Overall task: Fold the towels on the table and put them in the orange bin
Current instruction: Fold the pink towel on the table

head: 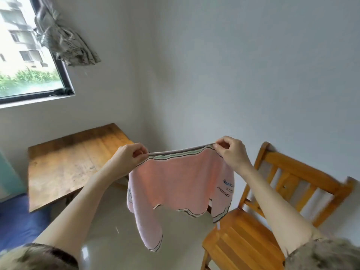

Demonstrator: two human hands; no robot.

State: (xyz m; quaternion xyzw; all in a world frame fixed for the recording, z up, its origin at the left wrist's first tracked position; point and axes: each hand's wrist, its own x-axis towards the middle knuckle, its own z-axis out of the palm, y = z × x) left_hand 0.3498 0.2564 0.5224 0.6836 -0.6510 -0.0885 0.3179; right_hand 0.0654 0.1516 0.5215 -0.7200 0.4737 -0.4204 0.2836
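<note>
Pink towel (175,184) with grey-green striped border; orange-brown chair (253,230).

Wooden surface (64,162) at left, below window, pushed into wall corner; top worn & scratched w/ dark marks, nothing on it. Pale glossy floor (109,240) carries a wooden slatted chair (243,240) at right, against the wall.

We had one view only, head-worn, wide-angle. We looked forward and down along both forearms, near left hand (130,157) and right hand (231,152). We faced room corner: table (64,168) left, chair (276,215) right, window (25,55) upper left. Edges bowed.
</note>
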